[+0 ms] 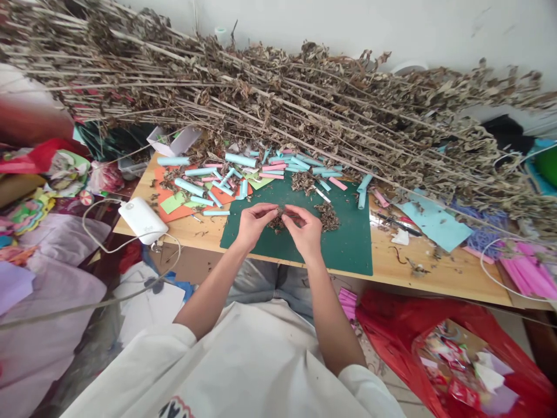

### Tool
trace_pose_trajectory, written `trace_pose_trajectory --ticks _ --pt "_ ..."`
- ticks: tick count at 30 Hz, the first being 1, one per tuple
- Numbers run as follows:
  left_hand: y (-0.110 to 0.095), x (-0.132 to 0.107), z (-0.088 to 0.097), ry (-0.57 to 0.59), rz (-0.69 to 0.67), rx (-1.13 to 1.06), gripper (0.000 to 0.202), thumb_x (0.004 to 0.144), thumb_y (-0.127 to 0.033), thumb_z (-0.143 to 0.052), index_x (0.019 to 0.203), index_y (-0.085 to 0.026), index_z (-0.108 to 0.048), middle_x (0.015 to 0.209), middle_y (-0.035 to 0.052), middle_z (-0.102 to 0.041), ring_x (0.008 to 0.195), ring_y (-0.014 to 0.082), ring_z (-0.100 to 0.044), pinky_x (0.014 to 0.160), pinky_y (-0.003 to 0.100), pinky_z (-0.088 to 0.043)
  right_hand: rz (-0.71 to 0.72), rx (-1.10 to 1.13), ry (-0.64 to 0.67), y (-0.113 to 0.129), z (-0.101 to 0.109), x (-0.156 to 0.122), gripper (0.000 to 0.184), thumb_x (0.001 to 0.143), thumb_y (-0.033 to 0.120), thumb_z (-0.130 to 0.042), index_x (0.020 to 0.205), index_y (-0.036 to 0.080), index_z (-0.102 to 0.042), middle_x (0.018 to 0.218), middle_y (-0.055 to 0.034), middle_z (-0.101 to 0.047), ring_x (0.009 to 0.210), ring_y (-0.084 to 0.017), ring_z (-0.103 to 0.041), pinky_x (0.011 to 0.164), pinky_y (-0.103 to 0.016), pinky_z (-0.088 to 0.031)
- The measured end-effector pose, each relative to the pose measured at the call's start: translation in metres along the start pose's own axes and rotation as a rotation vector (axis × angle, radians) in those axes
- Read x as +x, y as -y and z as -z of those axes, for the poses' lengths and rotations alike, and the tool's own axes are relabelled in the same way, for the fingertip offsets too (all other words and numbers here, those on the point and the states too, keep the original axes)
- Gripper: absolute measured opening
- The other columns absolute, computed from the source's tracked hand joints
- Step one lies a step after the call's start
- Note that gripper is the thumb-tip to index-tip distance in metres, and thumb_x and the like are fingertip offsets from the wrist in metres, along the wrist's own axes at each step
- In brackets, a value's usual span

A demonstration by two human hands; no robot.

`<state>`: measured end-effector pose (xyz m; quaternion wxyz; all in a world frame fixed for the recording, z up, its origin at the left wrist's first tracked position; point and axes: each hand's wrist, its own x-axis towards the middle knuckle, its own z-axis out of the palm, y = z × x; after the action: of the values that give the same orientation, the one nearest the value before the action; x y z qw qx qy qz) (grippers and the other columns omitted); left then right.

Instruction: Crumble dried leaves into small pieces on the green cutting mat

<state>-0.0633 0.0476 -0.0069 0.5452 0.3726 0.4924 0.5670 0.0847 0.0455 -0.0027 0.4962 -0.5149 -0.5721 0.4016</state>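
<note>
My left hand [255, 223] and my right hand [306, 231] meet over the green cutting mat [352, 241], fingers pinched together around a small clump of dried leaves [277, 220]. Another heap of crumbled dried leaves [327, 216] lies on the mat just right of my right hand. Several rolled paper tubes [241, 160] in light blue and pink are scattered behind the mat. A huge bundle of dried leafy stalks [304, 104] stretches across the back of the wooden table [435, 273].
A white power bank [143, 220] with a cable sits at the table's left corner. Orange and green paper sheets [174, 203] lie left of the mat, a light blue sheet [435, 223] to the right. A red plastic bag [461, 348] rests on the floor at right.
</note>
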Motion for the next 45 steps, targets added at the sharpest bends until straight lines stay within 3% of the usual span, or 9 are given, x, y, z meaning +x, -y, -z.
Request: trace_pose_trajectory --ticks 6,10,13,16,19,27,32,39,45 --pt "-0.003 -0.003 -0.006 0.047 0.022 0.042 0.026 0.064 -0.03 -0.081 0.084 -0.015 -0.074 0.081 0.0053 -0.073 0.072 0.0147 -0.066 0.07 0.027 -0.053 -0.023 -0.049 -0.003 0.001 -0.004 -0.001 0.017 0.078 0.032 -0.066 0.087 0.02 -0.074 0.085 -0.0046 -0.075 0.075 -0.019 -0.069 0.075 -0.032 -0.058" --pt "-0.005 -0.002 -0.007 -0.016 0.003 0.042 0.022 0.064 -0.029 -0.081 0.077 -0.014 -0.073 0.074 0.0035 -0.071 0.065 0.0122 -0.064 0.065 0.025 -0.051 -0.064 -0.012 -0.127 0.001 -0.005 0.0 0.016 0.076 0.031 -0.067 0.083 0.018 -0.072 0.076 -0.0035 -0.073 0.065 -0.017 -0.067 0.066 -0.03 -0.057" --pt "-0.005 0.001 -0.004 -0.075 -0.002 -0.012 0.024 0.063 -0.031 -0.082 0.08 -0.015 -0.074 0.076 0.0041 -0.073 0.068 0.0126 -0.065 0.068 0.026 -0.052 -0.039 -0.001 -0.141 0.003 -0.004 0.0 0.017 0.077 0.033 -0.067 0.082 0.018 -0.073 0.079 -0.0047 -0.073 0.07 -0.018 -0.068 0.07 -0.031 -0.058" --pt "-0.004 0.002 -0.004 -0.046 0.041 -0.089 0.028 0.06 -0.032 -0.084 0.082 -0.016 -0.076 0.08 0.0055 -0.074 0.072 0.0144 -0.067 0.073 0.029 -0.054 0.014 -0.023 -0.043 0.006 -0.004 -0.001 0.019 0.08 0.033 -0.066 0.091 0.021 -0.075 0.092 -0.0056 -0.074 0.081 -0.019 -0.069 0.079 -0.034 -0.058" --pt "-0.002 0.001 -0.006 -0.016 0.056 -0.111 0.028 0.06 -0.032 -0.085 0.082 -0.017 -0.077 0.084 0.0062 -0.075 0.076 0.016 -0.068 0.076 0.03 -0.055 0.001 0.024 -0.038 0.005 -0.008 -0.003 0.025 0.081 0.035 -0.065 0.102 0.022 -0.074 0.099 -0.006 -0.074 0.086 -0.02 -0.07 0.08 -0.035 -0.06" --pt "-0.007 -0.001 -0.008 0.003 0.026 0.083 0.025 0.062 -0.032 -0.082 0.08 -0.015 -0.077 0.078 0.0063 -0.075 0.068 0.016 -0.067 0.065 0.027 -0.054 -0.006 -0.03 -0.087 -0.004 -0.011 0.0 0.017 0.078 0.032 -0.065 0.086 0.02 -0.073 0.083 -0.0043 -0.074 0.072 -0.019 -0.068 0.072 -0.033 -0.059" --pt "-0.006 0.006 -0.003 -0.103 -0.031 0.075 0.023 0.064 -0.031 -0.08 0.08 -0.015 -0.076 0.08 0.0064 -0.075 0.072 0.0154 -0.067 0.07 0.028 -0.053 -0.022 -0.017 -0.202 -0.005 -0.007 0.003 0.016 0.077 0.031 -0.065 0.083 0.018 -0.072 0.08 -0.0049 -0.073 0.071 -0.018 -0.068 0.072 -0.032 -0.058" --pt "-0.004 0.004 -0.001 -0.017 0.035 0.051 0.026 0.06 -0.032 -0.084 0.078 -0.015 -0.076 0.077 0.0058 -0.075 0.069 0.0159 -0.067 0.069 0.029 -0.054 -0.031 0.008 -0.054 -0.003 -0.006 0.001 0.024 0.079 0.035 -0.067 0.096 0.02 -0.074 0.094 -0.0063 -0.075 0.08 -0.02 -0.071 0.079 -0.034 -0.06" --pt "-0.003 -0.001 -0.005 0.004 0.013 0.178 0.023 0.064 -0.032 -0.08 0.079 -0.015 -0.077 0.078 0.0068 -0.075 0.069 0.0174 -0.068 0.067 0.029 -0.055 -0.012 -0.113 -0.053 -0.003 -0.009 -0.002 0.016 0.078 0.034 -0.066 0.084 0.02 -0.074 0.083 -0.0043 -0.074 0.073 -0.019 -0.069 0.074 -0.032 -0.058"
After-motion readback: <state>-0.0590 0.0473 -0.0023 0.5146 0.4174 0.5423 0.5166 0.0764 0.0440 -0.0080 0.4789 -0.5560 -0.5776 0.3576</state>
